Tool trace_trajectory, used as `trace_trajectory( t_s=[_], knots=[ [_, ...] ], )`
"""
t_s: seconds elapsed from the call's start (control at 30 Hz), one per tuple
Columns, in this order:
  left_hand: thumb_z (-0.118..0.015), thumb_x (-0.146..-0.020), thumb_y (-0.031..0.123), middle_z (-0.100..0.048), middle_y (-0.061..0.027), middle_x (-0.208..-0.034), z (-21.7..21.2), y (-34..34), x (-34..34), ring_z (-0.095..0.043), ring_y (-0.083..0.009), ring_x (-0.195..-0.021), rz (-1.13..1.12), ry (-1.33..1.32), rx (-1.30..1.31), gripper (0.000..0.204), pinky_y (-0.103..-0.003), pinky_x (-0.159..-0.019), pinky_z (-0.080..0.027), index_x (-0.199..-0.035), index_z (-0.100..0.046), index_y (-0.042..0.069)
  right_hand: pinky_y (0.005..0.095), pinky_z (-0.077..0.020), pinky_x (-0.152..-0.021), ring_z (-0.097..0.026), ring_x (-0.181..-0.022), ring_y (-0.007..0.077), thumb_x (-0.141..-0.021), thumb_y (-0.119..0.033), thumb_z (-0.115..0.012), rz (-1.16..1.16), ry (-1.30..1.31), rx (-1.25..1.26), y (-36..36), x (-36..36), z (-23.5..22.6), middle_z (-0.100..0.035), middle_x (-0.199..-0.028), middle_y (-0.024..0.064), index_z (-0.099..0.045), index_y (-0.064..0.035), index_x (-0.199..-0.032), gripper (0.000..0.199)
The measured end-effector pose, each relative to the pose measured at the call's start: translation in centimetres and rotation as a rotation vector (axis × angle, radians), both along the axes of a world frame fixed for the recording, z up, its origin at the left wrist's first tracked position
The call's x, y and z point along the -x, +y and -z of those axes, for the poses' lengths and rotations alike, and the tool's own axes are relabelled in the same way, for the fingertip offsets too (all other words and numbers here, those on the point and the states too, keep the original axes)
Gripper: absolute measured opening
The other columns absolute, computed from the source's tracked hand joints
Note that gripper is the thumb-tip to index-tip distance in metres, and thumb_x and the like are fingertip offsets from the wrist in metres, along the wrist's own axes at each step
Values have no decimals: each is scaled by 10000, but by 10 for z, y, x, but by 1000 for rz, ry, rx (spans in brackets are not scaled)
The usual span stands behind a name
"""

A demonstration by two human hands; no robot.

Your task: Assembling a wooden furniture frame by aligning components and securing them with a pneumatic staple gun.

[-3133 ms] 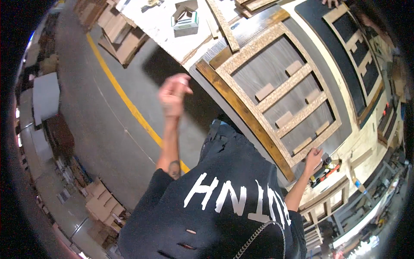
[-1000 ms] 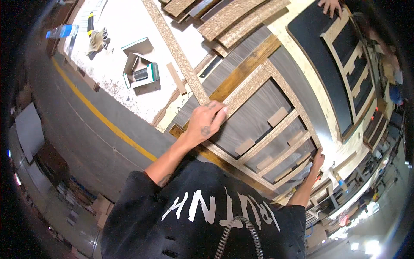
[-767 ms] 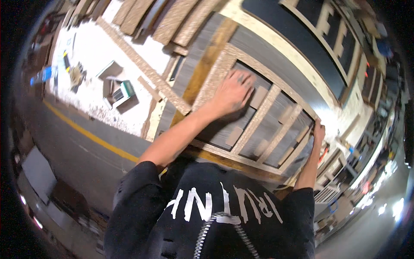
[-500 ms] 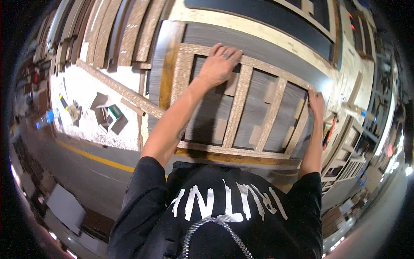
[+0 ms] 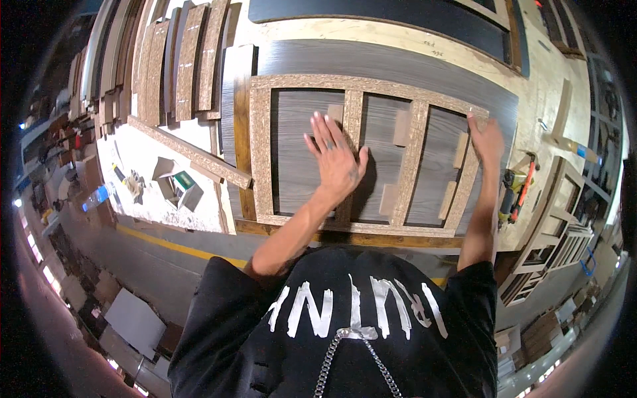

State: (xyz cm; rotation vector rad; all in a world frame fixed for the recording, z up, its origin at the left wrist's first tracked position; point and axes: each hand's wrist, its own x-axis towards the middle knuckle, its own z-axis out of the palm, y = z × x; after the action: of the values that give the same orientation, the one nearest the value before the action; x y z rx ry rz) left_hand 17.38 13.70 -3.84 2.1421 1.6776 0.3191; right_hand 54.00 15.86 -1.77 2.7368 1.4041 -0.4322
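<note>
A ladder-like chipboard frame with several crossbars lies on a grey wood-grain panel. My left hand is open, fingers spread, over the panel inside the left part of the frame, beside a crossbar. Whether its palm touches the panel I cannot tell. At the frame's far right corner, my right hand is closed around the corner, thumb on the near side. Small tan blocks sit against the crossbars. A brown wooden strip runs along the left side of the frame.
Chipboard strips are stacked at the far left. A loose strip lies slanted below them, beside an open carton and a water bottle. Right of the panel are a hammer and a lattice frame. A dark panel lies beyond.
My left hand has let go of the frame's far rail and moved nearer, its fingers now spread. My right hand remains at the far right corner.
</note>
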Motion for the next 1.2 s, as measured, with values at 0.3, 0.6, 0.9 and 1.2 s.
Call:
trace_trajectory(
  t_s=[0.3, 0.6, 0.9, 1.2],
  knots=[
    [-612, -890, 342, -77, -417, -1522, 9, -24, 7, -84, -532, -1444, -76, -20, -53, 935, -711, -1097, -50, -1466, -87, -174, 490, -475, -954, -593, -1139, 445, -836, -737, -518, -27, -75, 71, 3, -4, 9, -589, -1222, 326, -519, 134, -1248, 964],
    [-609, -882, 317, -94, -380, -1543, 8, -40, 23, -104, -506, -1451, 73, 8, -55, 863, -711, -1107, -22, -1489, -160, -101, 490, -481, -941, -601, -1123, 439, -837, -753, -494, -28, -64, 152, 11, 6, -1, -615, -1175, 322, -581, 135, -1142, 943],
    [-581, -900, 259, -67, -368, -1561, 5, -49, 7, -65, -484, -1473, 96, 133, 4, 806, -702, -1118, -1, -1492, -177, -111, 504, -512, -862, -641, -1021, 449, -876, -695, -500, -93, -53, 18, -3, -16, 10, -642, -1050, 333, -583, 114, -1073, 837],
    [-541, -934, 245, -23, -394, -1551, 0, -48, 8, -6, -519, -1464, 95, 178, 64, 790, -724, -1103, 1, -1483, -130, -148, 500, -522, -841, -648, -988, 454, -869, -610, -582, -125, -30, 46, -3, -8, 6, -652, -1017, 310, -567, 95, -1068, 732]
  ],
)
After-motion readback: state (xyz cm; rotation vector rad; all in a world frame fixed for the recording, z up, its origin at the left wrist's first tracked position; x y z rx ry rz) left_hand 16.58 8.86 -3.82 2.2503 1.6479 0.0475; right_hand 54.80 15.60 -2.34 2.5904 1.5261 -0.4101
